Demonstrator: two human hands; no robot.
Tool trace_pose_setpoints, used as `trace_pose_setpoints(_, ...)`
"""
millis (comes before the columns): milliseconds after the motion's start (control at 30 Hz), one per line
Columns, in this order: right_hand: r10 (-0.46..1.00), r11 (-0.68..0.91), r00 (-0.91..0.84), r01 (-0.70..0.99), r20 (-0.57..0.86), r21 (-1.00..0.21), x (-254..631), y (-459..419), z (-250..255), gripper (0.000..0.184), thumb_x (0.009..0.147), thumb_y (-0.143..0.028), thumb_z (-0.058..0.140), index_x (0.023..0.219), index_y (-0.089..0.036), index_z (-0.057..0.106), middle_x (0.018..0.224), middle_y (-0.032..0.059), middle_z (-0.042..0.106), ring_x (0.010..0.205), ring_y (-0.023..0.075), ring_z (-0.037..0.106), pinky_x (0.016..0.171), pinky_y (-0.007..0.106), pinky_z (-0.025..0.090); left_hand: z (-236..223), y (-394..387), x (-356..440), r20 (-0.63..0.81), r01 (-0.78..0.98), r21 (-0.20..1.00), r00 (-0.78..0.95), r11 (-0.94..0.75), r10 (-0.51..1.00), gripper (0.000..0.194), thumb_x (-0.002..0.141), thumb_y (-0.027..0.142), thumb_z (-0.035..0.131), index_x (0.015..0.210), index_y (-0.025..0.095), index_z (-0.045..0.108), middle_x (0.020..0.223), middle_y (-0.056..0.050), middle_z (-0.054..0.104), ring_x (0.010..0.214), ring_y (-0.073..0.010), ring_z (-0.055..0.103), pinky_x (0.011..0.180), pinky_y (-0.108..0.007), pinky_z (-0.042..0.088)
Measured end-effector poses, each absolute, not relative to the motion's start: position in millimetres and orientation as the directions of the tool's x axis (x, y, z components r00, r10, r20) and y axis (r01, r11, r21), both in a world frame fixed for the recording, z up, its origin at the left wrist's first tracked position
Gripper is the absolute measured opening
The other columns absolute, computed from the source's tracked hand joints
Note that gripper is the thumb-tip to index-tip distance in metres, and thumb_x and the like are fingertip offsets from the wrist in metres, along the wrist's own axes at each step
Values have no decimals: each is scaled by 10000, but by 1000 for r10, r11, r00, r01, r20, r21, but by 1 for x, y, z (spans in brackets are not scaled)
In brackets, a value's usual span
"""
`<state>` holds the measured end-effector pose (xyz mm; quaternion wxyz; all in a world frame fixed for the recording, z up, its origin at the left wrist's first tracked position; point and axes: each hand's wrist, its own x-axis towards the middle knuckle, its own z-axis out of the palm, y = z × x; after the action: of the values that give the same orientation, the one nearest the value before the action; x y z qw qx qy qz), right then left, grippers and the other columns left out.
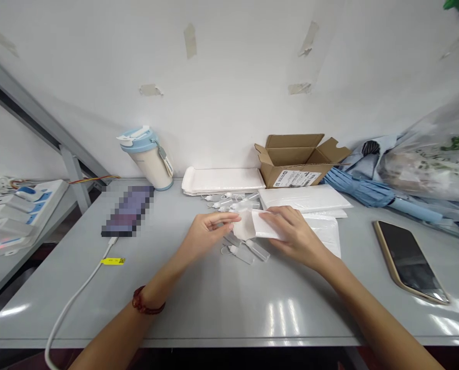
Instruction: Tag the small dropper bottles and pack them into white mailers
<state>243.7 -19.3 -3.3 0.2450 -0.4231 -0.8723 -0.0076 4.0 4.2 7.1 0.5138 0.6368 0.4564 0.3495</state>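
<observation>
My right hand (293,234) is closed around a small white envelope (267,224), whose mouth and flap face left. My left hand (209,231) has its fingers stretched out, with the tips at the envelope's flap; nothing shows in its grip. Beneath and behind the envelope lie several small clear plastic bottles (242,254) with white caps and loops, partly hidden by the hands. A stack of white envelopes (304,198) lies behind my right hand, and another white envelope (327,234) sticks out beside it.
At the back stand an open cardboard box (296,159), a flat white envelope pile (225,180) and a blue-lidded tumbler (150,159). A charging phone (129,210) lies left, another phone (410,262) right. A folded blue umbrella (360,187), plastic bag (425,149) and power strip (40,210) flank the table (214,308).
</observation>
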Motion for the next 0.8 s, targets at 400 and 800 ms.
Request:
trace_pose_setpoints(400, 775, 567, -434, 798, 460, -204, 255, -13, -6, 423, 785, -169, 528, 1201, -198, 455, 1118, 143, 510, 1000, 285, 487, 820, 443, 424, 4, 12, -16, -384, 652, 745, 590, -138, 711, 198, 684, 265, 587, 826, 163, 678, 661, -4, 650, 615, -152, 581, 547, -232, 409)
trace_pose_setpoints(800, 774, 573, -438, 791, 457, -213, 256, -12, -7, 428, 793, -170, 516, 1215, -203, 448, 1117, 145, 509, 1004, 289, 488, 804, 449, 430, 31, 12, -19, -250, 377, 926, 621, -4, 743, 175, 713, 326, 637, 756, 157, 645, 729, -21, 636, 672, -135, 545, 601, -231, 415)
